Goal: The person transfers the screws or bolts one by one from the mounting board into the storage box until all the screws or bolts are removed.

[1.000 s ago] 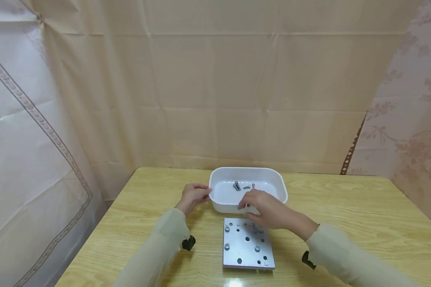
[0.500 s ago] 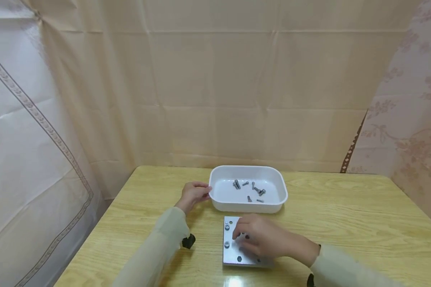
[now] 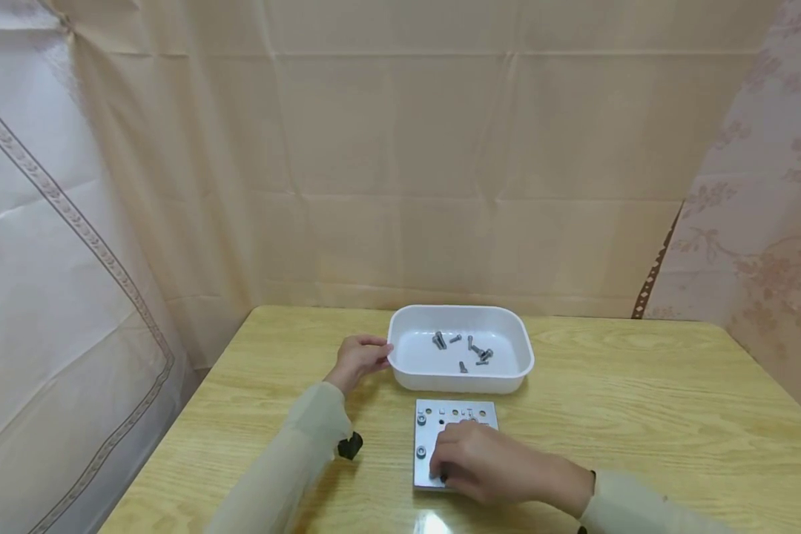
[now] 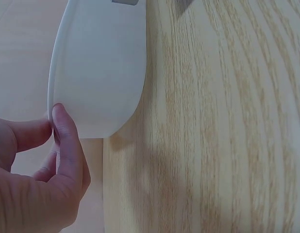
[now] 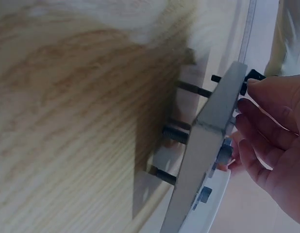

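Observation:
My left hand [image 3: 359,360] pinches the left rim of a white plastic tub [image 3: 417,382]; in the left wrist view, thumb and finger meet at the rim. My right hand [image 3: 477,461] is over the near part of a silver metal plate [image 3: 431,436], hiding much of it. In the right wrist view, its fingers pinch the dark head of a bolt [image 5: 255,75] at the plate's top face. Bolt shanks [image 5: 175,134] stick out beneath the plate. Two socket-head bolts [image 3: 421,452] stand along its left side, and bare holes line its far edge.
Several loose bolts [image 3: 463,367] lie in the tub, which stands just beyond the plate. Both are on a wood-grain table [image 3: 627,400]. A beige cloth [image 3: 400,185] hangs behind the table's back edge, with patterned cloths at both sides.
My right hand has moved from the tub's near edge down toward me, onto the near part of the plate. The left hand stays on the tub's rim.

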`<state>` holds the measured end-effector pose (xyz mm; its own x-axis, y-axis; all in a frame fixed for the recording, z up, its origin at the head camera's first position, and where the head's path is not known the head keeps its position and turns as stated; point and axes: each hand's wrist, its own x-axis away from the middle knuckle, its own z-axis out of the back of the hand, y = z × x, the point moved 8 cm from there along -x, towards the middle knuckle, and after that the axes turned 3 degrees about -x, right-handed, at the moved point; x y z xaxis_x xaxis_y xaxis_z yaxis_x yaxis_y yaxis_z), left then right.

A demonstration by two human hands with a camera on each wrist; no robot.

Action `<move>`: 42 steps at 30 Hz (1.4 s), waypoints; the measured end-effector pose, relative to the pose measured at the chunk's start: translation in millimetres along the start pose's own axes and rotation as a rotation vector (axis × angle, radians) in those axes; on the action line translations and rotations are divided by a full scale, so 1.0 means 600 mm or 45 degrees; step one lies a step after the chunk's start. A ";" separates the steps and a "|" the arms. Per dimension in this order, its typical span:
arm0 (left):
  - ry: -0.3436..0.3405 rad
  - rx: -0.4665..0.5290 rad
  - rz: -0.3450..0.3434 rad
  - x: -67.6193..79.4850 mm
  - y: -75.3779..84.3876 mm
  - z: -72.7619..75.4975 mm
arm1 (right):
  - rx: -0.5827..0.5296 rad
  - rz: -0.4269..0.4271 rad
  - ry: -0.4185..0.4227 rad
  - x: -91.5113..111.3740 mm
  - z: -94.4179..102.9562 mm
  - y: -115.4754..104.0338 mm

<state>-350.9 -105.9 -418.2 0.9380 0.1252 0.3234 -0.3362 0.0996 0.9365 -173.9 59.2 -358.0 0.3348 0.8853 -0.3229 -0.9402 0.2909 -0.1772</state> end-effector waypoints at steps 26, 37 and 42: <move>-0.002 0.008 -0.024 0.006 -0.002 -0.001 | 0.048 0.045 0.036 0.006 -0.011 -0.009; 0.000 -0.016 -0.010 0.004 -0.003 0.001 | 0.067 0.066 0.042 0.003 -0.004 -0.011; 0.003 -0.023 -0.017 0.004 0.001 0.002 | 0.100 0.068 0.038 0.000 0.001 -0.014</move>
<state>-348.4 -106.9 -416.8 0.9423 0.1258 0.3103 -0.3249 0.1189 0.9382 -166.1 57.0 -355.8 0.2845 0.8895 -0.3576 -0.9585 0.2720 -0.0859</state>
